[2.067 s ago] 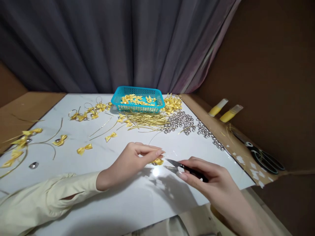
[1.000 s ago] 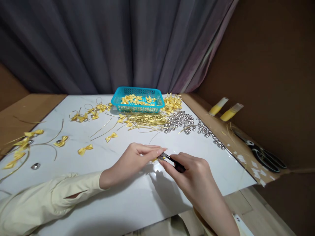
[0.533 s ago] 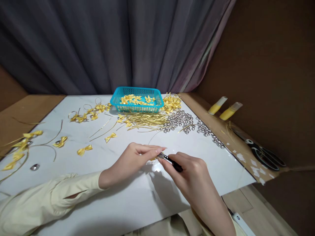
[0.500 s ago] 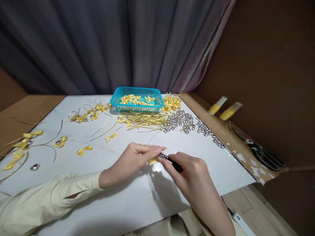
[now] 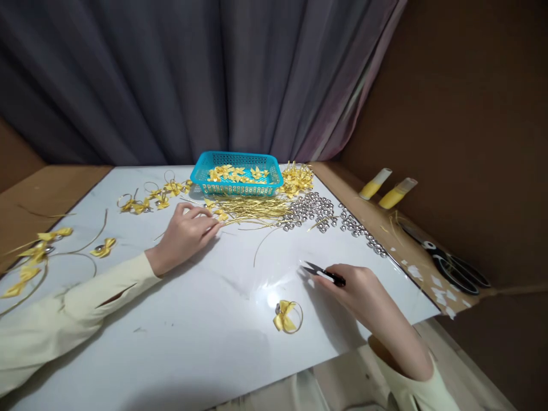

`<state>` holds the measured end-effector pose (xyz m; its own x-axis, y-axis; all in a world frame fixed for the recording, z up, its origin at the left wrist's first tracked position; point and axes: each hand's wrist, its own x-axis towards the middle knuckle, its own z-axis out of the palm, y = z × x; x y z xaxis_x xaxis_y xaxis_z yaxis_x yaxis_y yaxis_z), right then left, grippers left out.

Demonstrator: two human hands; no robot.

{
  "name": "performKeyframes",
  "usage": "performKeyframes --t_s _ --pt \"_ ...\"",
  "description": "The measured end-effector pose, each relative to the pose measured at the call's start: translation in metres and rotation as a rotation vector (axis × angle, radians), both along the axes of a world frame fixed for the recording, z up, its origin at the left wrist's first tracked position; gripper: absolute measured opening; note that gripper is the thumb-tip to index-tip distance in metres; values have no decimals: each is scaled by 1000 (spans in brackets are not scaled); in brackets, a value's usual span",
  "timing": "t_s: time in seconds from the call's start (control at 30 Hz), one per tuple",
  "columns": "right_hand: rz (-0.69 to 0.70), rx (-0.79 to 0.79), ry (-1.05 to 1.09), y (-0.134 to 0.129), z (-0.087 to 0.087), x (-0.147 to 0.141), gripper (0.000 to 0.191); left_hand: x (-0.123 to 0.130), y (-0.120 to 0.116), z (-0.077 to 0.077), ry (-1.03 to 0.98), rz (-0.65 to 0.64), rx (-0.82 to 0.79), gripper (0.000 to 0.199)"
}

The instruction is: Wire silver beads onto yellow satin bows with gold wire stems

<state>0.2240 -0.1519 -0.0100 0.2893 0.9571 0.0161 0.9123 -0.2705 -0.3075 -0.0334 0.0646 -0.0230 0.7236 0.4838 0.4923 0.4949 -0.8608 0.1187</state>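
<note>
My left hand (image 5: pixel 186 234) is at the near left end of a bundle of gold wires (image 5: pixel 261 207), thumb and forefinger pinched together at one wire's end. A yellow ribbon bow (image 5: pixel 221 214) lies just above those fingertips. My right hand (image 5: pixel 359 291) holds black-handled thread snips (image 5: pixel 329 276) above the board, the blades pointing left and slightly apart. Between my hands and nearer to me, a yellow bow with a silver bead and a gold wire ring (image 5: pixel 284 317) lies on the white board (image 5: pixel 205 354).
A blue basket (image 5: pixel 237 190) of yellow bows stands at the back. Silver beads (image 5: pixel 314 205) are heaped right of the wires. Finished-looking bows (image 5: pixel 139 205) and wires lie at left. Large scissors (image 5: pixel 454 265) and two yellow-filled bottles (image 5: pixel 398 194) are along the right edge.
The bow with its wire ring has been let go and now lies on the board. My left hand has moved forward and left to the wires; my right has drawn right with the snips.
</note>
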Motion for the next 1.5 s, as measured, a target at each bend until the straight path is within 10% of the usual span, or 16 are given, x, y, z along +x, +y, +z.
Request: performKeyframes --t_s 0.23,0.5,0.8,0.97,1.5 --pt "-27 197 -171 5 -45 -9 35 -25 -38 -23 48 -63 185 25" --pt "314 370 48 -13 -28 -23 22 -20 -87 -32 -30 -406 -30 24" --pt "369 335 552 -4 -2 -54 21 15 -92 5 -120 -448 -1230 29" --pt "357 495 661 6 13 -65 14 29 -88 -6 -161 -645 -2043 50" --pt "475 689 228 17 -7 -72 34 31 -81 -37 -464 -672 -2383 34"
